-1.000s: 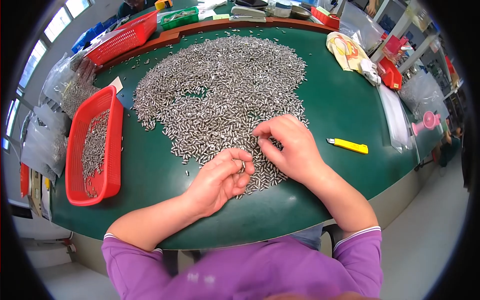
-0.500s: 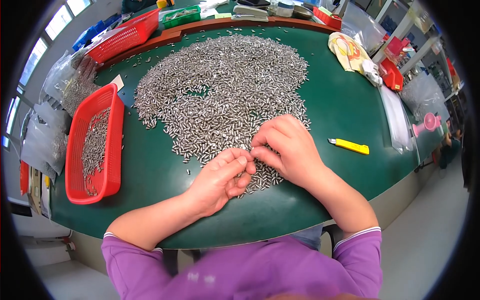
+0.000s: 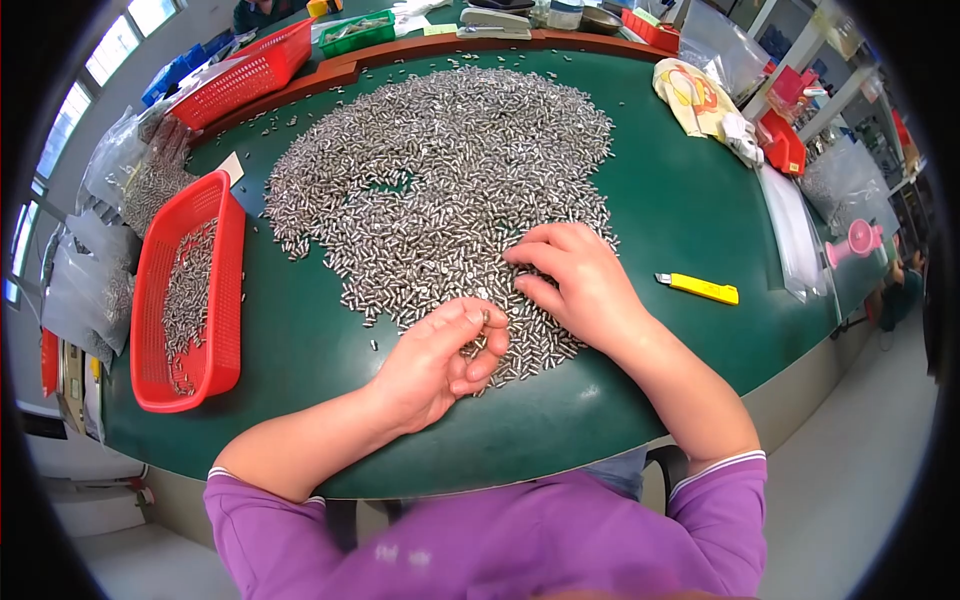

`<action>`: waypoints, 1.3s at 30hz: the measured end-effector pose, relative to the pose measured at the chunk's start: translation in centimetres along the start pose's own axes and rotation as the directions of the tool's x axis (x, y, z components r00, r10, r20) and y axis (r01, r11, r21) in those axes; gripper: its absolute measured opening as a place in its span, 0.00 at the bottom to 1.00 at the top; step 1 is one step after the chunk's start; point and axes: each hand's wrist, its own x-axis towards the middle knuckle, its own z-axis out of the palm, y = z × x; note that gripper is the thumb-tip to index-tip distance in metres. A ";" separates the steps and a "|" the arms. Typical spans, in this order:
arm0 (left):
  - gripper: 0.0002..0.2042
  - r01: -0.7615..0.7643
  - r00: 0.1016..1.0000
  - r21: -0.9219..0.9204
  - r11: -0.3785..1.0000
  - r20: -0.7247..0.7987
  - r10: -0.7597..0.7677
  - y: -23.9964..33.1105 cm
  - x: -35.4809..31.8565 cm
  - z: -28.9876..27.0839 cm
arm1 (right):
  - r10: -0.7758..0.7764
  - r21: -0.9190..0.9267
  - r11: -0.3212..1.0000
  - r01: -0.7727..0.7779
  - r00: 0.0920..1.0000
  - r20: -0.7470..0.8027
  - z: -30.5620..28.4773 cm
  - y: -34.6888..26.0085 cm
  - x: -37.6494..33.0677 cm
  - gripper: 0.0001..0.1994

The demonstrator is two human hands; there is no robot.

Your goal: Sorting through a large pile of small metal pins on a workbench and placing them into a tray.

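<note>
A broad heap of small silvery metal pins (image 3: 450,150) is spread over the green tabletop (image 3: 680,200). At its near edge, my left hand (image 3: 435,350) pinches one small metal pin (image 3: 486,316) between thumb and forefinger, its other fingers curled beneath. My right hand (image 3: 580,285) hovers just to the right, over the heap. Its thumb and fingers are apart, and I see nothing between them. On the left stands a red plastic basket (image 3: 228,290) with more of these pins lying in its bottom.
A yellow utility knife (image 3: 703,289) lies to the right. Plastic bags of metal parts (image 3: 160,165) crowd the left edge. Along the back, a wooden ledge (image 3: 420,48) runs before another red basket (image 3: 250,75) and a green tray (image 3: 358,34). A printed cloth (image 3: 690,97) lies at far right.
My right hand has drawn away from my left, its pinch opening over the heap. My left hand stays in place, and the pin between its fingertips now shows.
</note>
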 end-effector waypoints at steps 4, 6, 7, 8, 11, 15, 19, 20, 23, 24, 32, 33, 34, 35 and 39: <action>0.08 0.019 0.998 -0.004 1.000 -0.052 -0.019 0.2 -0.1 0.1 | 0.002 -0.044 0.999 0.000 0.999 0.044 0.7 -0.1 0.4 0.09; 0.07 0.023 0.998 -0.003 1.000 -0.058 -0.023 0.2 -0.1 0.1 | -0.020 -0.078 0.997 0.021 1.000 0.007 0.7 -0.3 0.5 0.08; 0.07 0.020 0.998 -0.001 1.000 -0.059 -0.020 0.2 -0.1 0.1 | -0.019 -0.080 0.997 0.019 1.000 0.007 0.6 -0.3 0.4 0.08; 0.07 0.017 0.998 0.001 1.000 -0.061 -0.017 0.2 -0.1 0.1 | -0.026 -0.082 0.996 0.027 1.000 0.006 0.5 -0.2 0.4 0.08; 0.08 0.019 0.998 -0.007 1.000 -0.053 -0.020 0.2 -0.1 0.1 | -0.038 -0.085 0.996 0.036 0.999 -0.025 0.0 -0.4 0.4 0.08; 0.08 0.016 0.998 0.003 1.000 -0.053 -0.016 0.1 -0.1 -0.1 | -0.051 -0.097 0.994 0.041 0.993 -0.103 0.0 -0.2 0.1 0.06; 0.09 -0.006 0.999 0.004 1.000 -0.038 0.006 -0.1 -0.1 -0.2 | -0.008 -0.075 0.997 0.013 0.998 0.068 0.1 -0.2 0.4 0.06; 0.10 -0.025 0.999 0.009 1.000 -0.027 0.025 -0.1 -0.1 -0.2 | -0.005 -0.077 0.997 0.011 0.998 0.067 0.1 -0.3 0.3 0.06; 0.09 -0.015 1.000 -0.002 1.000 -0.022 0.015 0.0 -0.1 -0.2 | -0.009 -0.071 0.997 0.011 0.999 0.030 0.1 -0.6 0.4 0.06; 0.09 -0.020 0.999 -0.005 1.000 -0.026 0.020 -0.1 -0.1 -0.3 | -0.016 -0.038 0.999 0.015 0.999 -0.035 -0.2 -0.9 0.6 0.06; 0.08 -0.039 0.999 0.046 0.998 -0.014 0.040 -0.2 0.0 -0.3 | -0.223 0.141 0.963 0.232 0.972 -0.072 -1.1 -3.3 0.2 0.10; 0.08 -0.039 0.999 0.047 0.998 -0.016 0.039 -0.2 0.0 -0.3 | -0.219 0.186 0.956 0.225 0.974 -0.054 -1.0 -3.3 0.1 0.10; 0.08 -0.036 0.999 0.055 0.998 -0.028 0.038 -0.2 -0.1 -0.2 | -0.199 0.238 0.950 0.200 0.980 -0.029 -1.0 -3.1 0.1 0.10; 0.08 -0.033 0.999 0.063 0.997 -0.040 0.036 -0.2 -0.1 -0.2 | -0.198 0.240 0.950 0.199 0.980 -0.029 -0.8 -2.9 0.1 0.10; 0.07 -0.020 0.999 0.071 0.997 -0.030 0.023 -0.1 0.1 -0.3 | -0.087 0.308 0.948 0.084 0.996 -0.003 -0.5 -2.2 0.1 0.10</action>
